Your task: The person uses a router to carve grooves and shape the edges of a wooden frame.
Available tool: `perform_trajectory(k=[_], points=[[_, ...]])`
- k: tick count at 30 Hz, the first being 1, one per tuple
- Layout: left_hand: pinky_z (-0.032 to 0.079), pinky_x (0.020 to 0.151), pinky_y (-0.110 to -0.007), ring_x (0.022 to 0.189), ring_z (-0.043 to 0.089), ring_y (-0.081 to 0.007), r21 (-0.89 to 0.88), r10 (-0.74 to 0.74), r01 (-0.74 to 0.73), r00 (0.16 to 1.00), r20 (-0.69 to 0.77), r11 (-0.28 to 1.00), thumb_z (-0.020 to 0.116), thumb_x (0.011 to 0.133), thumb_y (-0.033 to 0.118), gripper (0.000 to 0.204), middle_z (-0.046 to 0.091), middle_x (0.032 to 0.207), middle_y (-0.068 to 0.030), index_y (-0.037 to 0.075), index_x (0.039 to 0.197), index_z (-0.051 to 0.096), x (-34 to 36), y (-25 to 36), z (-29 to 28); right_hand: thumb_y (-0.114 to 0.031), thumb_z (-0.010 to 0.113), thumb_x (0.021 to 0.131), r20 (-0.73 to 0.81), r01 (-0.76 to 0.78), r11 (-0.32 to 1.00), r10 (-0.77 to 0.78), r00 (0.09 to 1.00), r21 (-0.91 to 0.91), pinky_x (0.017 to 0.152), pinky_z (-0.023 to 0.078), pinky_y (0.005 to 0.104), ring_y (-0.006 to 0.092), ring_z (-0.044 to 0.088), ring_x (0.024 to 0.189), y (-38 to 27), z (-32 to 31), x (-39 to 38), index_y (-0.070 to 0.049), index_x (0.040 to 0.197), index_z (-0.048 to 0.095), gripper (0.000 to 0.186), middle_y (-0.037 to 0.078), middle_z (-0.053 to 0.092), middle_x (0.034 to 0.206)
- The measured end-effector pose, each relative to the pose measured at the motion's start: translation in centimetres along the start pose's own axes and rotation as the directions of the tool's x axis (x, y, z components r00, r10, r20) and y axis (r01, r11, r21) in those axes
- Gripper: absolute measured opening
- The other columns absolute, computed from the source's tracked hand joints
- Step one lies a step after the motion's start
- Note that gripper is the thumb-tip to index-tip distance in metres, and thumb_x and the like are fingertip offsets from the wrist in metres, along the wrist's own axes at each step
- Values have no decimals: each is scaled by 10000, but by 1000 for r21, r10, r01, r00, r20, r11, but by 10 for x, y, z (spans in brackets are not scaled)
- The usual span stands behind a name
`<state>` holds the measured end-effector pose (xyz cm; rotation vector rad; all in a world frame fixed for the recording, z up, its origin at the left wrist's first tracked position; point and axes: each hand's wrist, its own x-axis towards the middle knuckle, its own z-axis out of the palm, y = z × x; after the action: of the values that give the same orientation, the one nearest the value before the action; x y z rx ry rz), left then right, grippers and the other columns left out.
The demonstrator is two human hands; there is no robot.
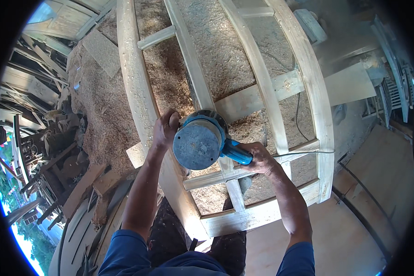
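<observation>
A blue hand-held power tool, apparently a router, with a round grey top sits over a slat of a pale wooden lattice frame. My left hand is closed on the tool's left side, its grip mostly hidden by my fingers. My right hand is closed round the blue handle at the tool's lower right. A cable runs rightward from near my right hand, across the frame. Wood shavings show through the frame's openings, and the slat under the tool is partly hidden by it.
A heap of shavings lies left of the frame, beside piled scrap boards and wooden offcuts. At right are a pale board, stacked slatted pieces and large sheets with a dark bar.
</observation>
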<state>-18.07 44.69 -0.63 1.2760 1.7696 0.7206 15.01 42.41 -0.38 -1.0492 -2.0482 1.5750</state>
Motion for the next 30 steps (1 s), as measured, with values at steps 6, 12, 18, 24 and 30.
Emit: perform_trajectory(k=[6,12,18,24,30], points=[[502,638,-395,708,637,-319,108,171,-174,985,38,979,430,973,170,216,605,843,-145,19,878,552,-5,1,1,-17,756,633,20,-29,999,29,999,14,669,547,375,278,692,716,-2,-3,-7,-34,1065,656,445,121,687,802],[511,649,-384,711,646,-302,89,131,-136,990,55,987,418,987,176,229,622,879,-140,13,908,559,-11,2,8,-22,763,634,-1,-19,1000,19,1000,23,654,542,358,249,694,713,15,7,-23,-40,1021,665,400,109,694,803],[514,658,-382,700,651,-291,61,79,-82,996,52,995,417,988,186,253,627,858,-140,7,901,572,-28,2,12,-4,760,646,-19,-43,999,44,999,32,644,542,342,213,681,683,0,12,-37,-45,972,669,341,82,699,798],[511,659,-373,703,663,-264,65,75,-79,995,58,995,415,992,212,295,639,855,-153,-8,920,598,-39,-3,18,-28,790,645,-36,-41,995,45,998,93,649,545,347,239,690,696,6,21,-53,-64,967,664,347,80,691,792],[510,665,-387,710,670,-305,59,80,-84,995,66,995,423,985,224,301,645,831,-161,-6,911,602,-52,-1,23,-23,780,660,-34,-6,999,7,999,44,654,551,352,245,702,710,7,27,-67,-80,930,655,303,84,697,792]])
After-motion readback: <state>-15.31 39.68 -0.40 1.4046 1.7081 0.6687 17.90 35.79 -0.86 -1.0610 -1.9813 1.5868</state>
